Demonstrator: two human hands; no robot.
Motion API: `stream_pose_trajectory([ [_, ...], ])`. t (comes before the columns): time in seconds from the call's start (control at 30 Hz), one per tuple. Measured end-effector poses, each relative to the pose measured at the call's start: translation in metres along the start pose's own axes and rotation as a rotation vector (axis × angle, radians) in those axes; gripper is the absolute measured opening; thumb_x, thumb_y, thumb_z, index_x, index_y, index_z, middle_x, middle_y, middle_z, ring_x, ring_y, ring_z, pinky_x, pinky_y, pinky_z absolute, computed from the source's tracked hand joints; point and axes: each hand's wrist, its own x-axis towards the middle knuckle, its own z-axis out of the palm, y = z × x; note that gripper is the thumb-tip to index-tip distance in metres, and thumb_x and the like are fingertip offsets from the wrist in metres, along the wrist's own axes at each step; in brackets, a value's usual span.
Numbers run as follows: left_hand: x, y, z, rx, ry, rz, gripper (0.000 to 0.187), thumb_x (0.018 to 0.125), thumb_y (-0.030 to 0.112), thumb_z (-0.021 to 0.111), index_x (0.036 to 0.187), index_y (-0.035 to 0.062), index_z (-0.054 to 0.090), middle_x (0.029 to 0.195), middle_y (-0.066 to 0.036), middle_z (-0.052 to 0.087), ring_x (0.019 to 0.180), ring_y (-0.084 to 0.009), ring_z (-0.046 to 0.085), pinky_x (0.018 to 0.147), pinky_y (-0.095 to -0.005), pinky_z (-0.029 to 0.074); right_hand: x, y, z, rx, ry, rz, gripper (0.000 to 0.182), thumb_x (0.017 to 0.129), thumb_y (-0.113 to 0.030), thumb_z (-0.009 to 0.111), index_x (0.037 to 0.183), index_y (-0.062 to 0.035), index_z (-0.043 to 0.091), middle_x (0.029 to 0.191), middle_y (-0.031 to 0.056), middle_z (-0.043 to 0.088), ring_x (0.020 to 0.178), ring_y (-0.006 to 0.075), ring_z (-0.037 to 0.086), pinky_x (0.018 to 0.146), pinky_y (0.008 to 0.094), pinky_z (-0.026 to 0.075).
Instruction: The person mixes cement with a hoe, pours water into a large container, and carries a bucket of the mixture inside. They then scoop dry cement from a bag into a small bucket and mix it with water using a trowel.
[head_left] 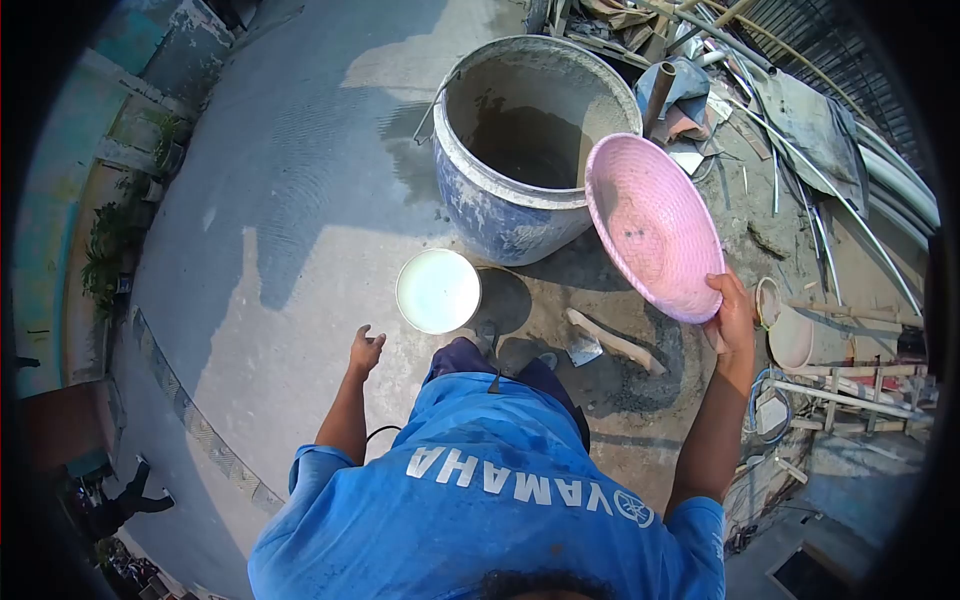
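Outdoors, on sunlit and shaded grey ground (320, 255), with broad flat room at left, beyond the left hand (367, 352), and cluttered edges of pipes and scraps (740, 120) at upper right. Below, at bottom centre, a blue shirt (450, 545). At top centre, a blue-and-white crusted drum (520, 235), wide mouth upward. Right of it, a pink woven-textured basin (655, 225), tilted, lower rim pinched between thumb and fingers of the right hand (733, 310), well apart from the left; upper rim overlapping the drum's in view, contact unclear. Between drum and left hand, a round white container (438, 331). Right of the feet, a wooden-handled tool (615, 343) on the ground. Left hand raised, fingers loosely spread. Across the shirt, white lettering: "YAMAHA", beside a round emblem.
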Motion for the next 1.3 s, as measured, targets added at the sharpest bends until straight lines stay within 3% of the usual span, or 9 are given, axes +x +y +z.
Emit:
stream_pose_trajectory([
  [0.2,0.012,-0.046,0.0,-0.065,-0.064,-0.021,0.066,0.085,0.027,0.063,0.137,0.0042,0.03,0.107,-0.02,0.059,0.081,-0.0223,0.06,0.059,-0.0342,0.052,0.067,-0.015,0.091,-0.111,-0.15,-0.022,0.037,0.09,-0.019,0.046,0.119,0.0041,0.043,0.104,0.02,0.06,0.078,0.0275,0.067,0.061,0.034,0.058],
  [0.4,-0.003,-0.055,0.003,-0.156,-0.138,-0.132,0.066,0.085,0.027,0.063,0.138,0.0052,0.028,0.114,-0.022,0.055,0.087,-0.0261,0.06,0.062,-0.0376,0.053,0.08,0.032,0.14,-0.17,-0.099,0.034,0.063,0.093,-0.043,0.048,0.133,0.0029,0.031,0.109,0.024,0.055,0.087,0.0281,0.065,0.071,0.0346,0.056],
  [0.6,-0.009,-0.046,0.013,-0.122,-0.186,-0.207,0.063,0.084,0.024,0.065,0.135,0.0045,0.033,0.097,-0.016,0.06,0.069,-0.018,0.057,0.052,-0.0326,0.049,-0.035,0.148,0.08,-0.315,-0.42,0.364,0.044,0.095,-0.025,0.051,0.131,-0.0026,0.04,0.109,0.0165,0.058,0.09,0.0218,0.065,0.076,0.0322,0.054],
  [0.77,-0.007,0.019,0.06,0.162,-0.436,-0.088,0.063,0.082,0.03,0.066,0.131,-0.0004,0.04,0.099,-0.019,0.061,0.074,-0.0216,0.06,0.06,-0.0355,0.051,-0.141,0.306,-0.092,-1.081,0.161,0.177,0.043,0.086,-0.024,0.061,0.12,0.0003,0.052,0.087,0.0146,0.065,0.075,0.0188,0.064,0.068,0.0296,0.05],
  [0.87,-0.009,0.077,0.123,0.381,-0.597,0.14,0.066,0.082,0.042,0.061,0.128,-0.0045,0.045,0.115,-0.026,0.058,0.112,-0.0329,0.055,0.094,-0.0367,0.042,-0.249,0.411,-0.219,-0.098,0.78,0.608,0.023,0.088,-0.023,0.06,0.105,-0.0086,0.054,0.074,0.0068,0.055,0.056,0.0209,0.057,0.043,0.0353,0.043],
  [0.93,-0.043,0.149,0.158,0.489,-0.87,0.3,0.065,0.084,0.047,0.056,0.129,0.0012,0.046,0.13,-0.026,0.046,0.115,-0.034,0.052,0.094,-0.0368,0.042,-0.308,0.429,-0.258,-0.259,0.894,0.74,0.019,0.091,-0.025,0.056,0.099,-0.0078,0.052,0.074,0.0068,0.053,0.051,0.0193,0.054,0.041,0.0326,0.041],
  [1.07,-0.114,0.228,0.283,0.192,-1.059,-0.072,0.087,0.084,0.065,0.045,0.143,0.0048,0.022,0.139,-0.031,0.03,0.122,-0.0483,0.039,0.092,-0.0623,0.038,-0.431,0.45,-0.291,0.13,1.168,0.771,0.018,0.09,-0.023,0.055,0.103,-0.01,0.054,0.076,0.0072,0.054,0.053,0.0184,0.055,0.04,0.0288,0.04],
  [1.17,-0.159,0.25,0.391,0.03,-1.059,-0.395,0.111,0.076,0.071,0.052,0.142,-0.006,0.007,0.144,-0.036,0.01,0.131,-0.052,0.02,0.099,-0.0659,0.023,-0.451,0.449,-0.3,0.19,1.22,0.643,0.026,0.09,-0.028,0.057,0.109,-0.0103,0.053,0.083,0.0065,0.057,0.063,0.0184,0.06,0.048,0.0298,0.046],
  [1.3,-0.213,0.253,0.505,-0.016,-0.79,-0.506,0.104,0.079,0.063,0.055,0.141,-0.0056,0.007,0.143,-0.035,0.012,0.131,-0.0507,0.021,0.102,-0.0639,0.023,-0.47,0.463,-0.336,0.073,1.092,0.602,0.034,0.09,-0.029,0.058,0.117,-0.0095,0.051,0.091,0.0077,0.06,0.071,0.0202,0.064,0.053,0.0318,0.049],
])
